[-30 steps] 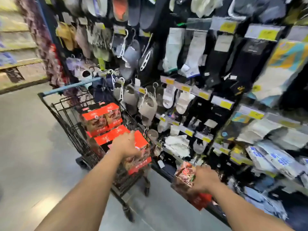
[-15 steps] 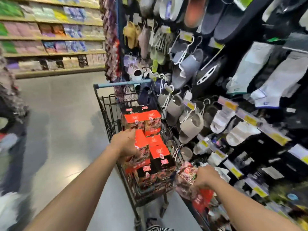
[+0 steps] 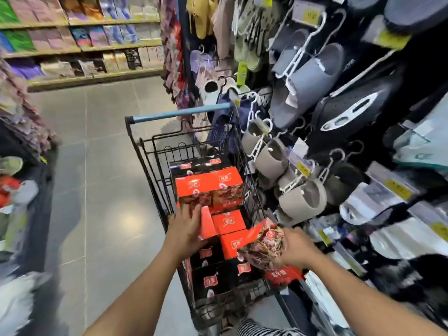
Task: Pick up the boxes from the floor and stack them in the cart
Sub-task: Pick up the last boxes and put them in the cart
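Observation:
A black wire shopping cart (image 3: 145, 161) with a blue handle stands in the aisle ahead of me. Several red and black boxes (image 3: 208, 187) are stacked inside it. My left hand (image 3: 186, 229) grips a tilted red box (image 3: 208, 226) at the cart's left side, thumb and fingers curled round it. My right hand (image 3: 294, 248) holds another box (image 3: 263, 243), red with a dark food picture, over the cart's near right corner.
A display wall of hanging slippers (image 3: 303, 76) and socks runs close along the cart's right side. Grey tiled floor (image 3: 101, 166) stretches left of the cart. Shelves of packaged goods (image 3: 80, 37) line the far end. A blurred rack (image 3: 21, 190) stands at the left edge.
My view has swung left and closer over the cart. My right hand has brought its box up from beside the display to over the cart's near right corner. My left hand stays on the red box.

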Tool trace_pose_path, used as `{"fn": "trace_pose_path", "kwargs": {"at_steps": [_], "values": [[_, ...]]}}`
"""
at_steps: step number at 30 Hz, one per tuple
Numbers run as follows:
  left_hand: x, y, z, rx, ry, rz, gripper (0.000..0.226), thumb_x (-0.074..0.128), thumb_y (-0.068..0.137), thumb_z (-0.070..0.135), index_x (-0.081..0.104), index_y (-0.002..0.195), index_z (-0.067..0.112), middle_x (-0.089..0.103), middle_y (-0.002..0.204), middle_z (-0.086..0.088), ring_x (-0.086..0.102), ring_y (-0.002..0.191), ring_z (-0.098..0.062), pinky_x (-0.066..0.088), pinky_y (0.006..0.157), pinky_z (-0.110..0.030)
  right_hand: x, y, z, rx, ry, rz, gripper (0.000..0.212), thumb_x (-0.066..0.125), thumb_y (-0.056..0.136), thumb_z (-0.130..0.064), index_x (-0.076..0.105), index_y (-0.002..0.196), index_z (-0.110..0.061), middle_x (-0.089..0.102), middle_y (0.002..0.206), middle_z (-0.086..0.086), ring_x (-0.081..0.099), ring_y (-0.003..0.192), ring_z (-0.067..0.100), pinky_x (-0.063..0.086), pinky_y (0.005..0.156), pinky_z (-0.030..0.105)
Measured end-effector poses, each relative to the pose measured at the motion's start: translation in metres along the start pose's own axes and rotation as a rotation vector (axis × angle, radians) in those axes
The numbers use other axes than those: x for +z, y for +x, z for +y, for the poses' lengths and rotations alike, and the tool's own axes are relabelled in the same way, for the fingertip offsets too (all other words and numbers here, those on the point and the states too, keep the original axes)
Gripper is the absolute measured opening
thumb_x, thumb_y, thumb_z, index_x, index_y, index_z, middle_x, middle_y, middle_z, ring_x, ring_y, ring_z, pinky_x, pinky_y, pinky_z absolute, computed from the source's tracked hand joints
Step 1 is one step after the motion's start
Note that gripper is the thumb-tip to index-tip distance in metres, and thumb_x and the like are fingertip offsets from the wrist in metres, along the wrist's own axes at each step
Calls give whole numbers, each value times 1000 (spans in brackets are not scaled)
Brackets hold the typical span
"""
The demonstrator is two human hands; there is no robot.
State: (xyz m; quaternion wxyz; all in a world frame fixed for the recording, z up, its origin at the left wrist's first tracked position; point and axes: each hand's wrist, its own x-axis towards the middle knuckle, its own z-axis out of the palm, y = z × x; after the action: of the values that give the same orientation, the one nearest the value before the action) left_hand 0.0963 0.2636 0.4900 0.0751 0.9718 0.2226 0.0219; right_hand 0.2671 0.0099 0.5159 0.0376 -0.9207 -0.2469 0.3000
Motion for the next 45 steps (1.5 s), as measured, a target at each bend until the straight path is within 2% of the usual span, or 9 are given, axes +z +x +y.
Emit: {"fn": "trace_pose_path", "kwargs": {"at_steps": [5, 10, 17, 23, 29, 33, 36, 41, 45], "values": [[30, 26, 0, 14, 81, -46, 104, 77, 55, 63, 43, 135, 6, 56, 109, -18, 60, 91, -39, 50, 77, -45, 0, 54, 17, -12, 96, -6, 120, 68, 22, -73, 51, 129, -22, 56, 126, 6, 53, 115, 24, 49, 96, 36], [39, 56, 1, 38, 147, -105, 107, 77, 54, 67, 50, 135, 2, 61, 113, -19, 59, 98, -39, 50, 87, -49, -3, 86, 26, -34, 121, 9, 101, 87, 41, -51, 50, 130, -19, 48, 122, 8, 49, 116, 27, 46, 98, 36], [47, 50, 11, 36, 169, -76, 102, 82, 59, 54, 45, 138, 3, 55, 123, -27, 55, 116, -41, 41, 101, -55, 1, 139, 60, -146, 85, -68, 103, 77, 28, -71, 53, 118, -27, 55, 116, -1, 59, 103, 16, 51, 94, 37], [41, 55, 6, 55, 230, -82, 103, 80, 55, 65, 50, 132, 4, 59, 112, -22, 61, 99, -38, 50, 88, -49, -33, 132, 39, -215, 200, -57, 65, 84, 35, -34, 65, 96, -19, 68, 90, -3, 68, 85, 16, 57, 80, 31], [33, 55, 3, -63, 190, -67, 99, 77, 56, 66, 55, 127, 1, 59, 107, -22, 60, 92, -39, 52, 77, -46, -56, 138, 34, -321, 202, -112, 59, 78, 37, -36, 62, 92, -23, 70, 85, -3, 69, 74, 10, 59, 73, 39], [31, 57, 3, -41, 234, -62, 100, 76, 54, 68, 57, 126, 1, 62, 106, -22, 62, 90, -39, 53, 78, -44, -69, 146, 16, -454, 141, -161, 65, 84, 44, -30, 57, 103, -28, 62, 100, -1, 62, 87, 10, 54, 83, 29], [30, 56, 5, -36, 217, -84, 100, 70, 60, 70, 52, 133, 3, 59, 121, -21, 60, 104, -39, 50, 88, -46, -68, 154, 1, -463, 179, -218, 75, 91, 48, -24, 55, 113, -23, 56, 102, -6, 58, 92, 9, 47, 82, 18], [21, 45, 6, -130, 59, -14, 88, 57, 75, 67, 46, 140, 8, 52, 136, -14, 51, 123, -32, 43, 101, -42, -19, 172, -5, -446, 399, -279, 105, 90, 32, -58, 50, 122, -22, 64, 120, 0, 62, 111, 18, 48, 101, 43], [14, 36, 9, -354, -123, 123, 77, 62, 78, 63, 49, 134, 12, 53, 130, -6, 51, 118, -24, 45, 98, -38, 10, 150, -18, -353, 612, -247, 104, 93, 53, -21, 35, 139, -14, 56, 130, 2, 52, 122, 17, 38, 108, 36]]}}
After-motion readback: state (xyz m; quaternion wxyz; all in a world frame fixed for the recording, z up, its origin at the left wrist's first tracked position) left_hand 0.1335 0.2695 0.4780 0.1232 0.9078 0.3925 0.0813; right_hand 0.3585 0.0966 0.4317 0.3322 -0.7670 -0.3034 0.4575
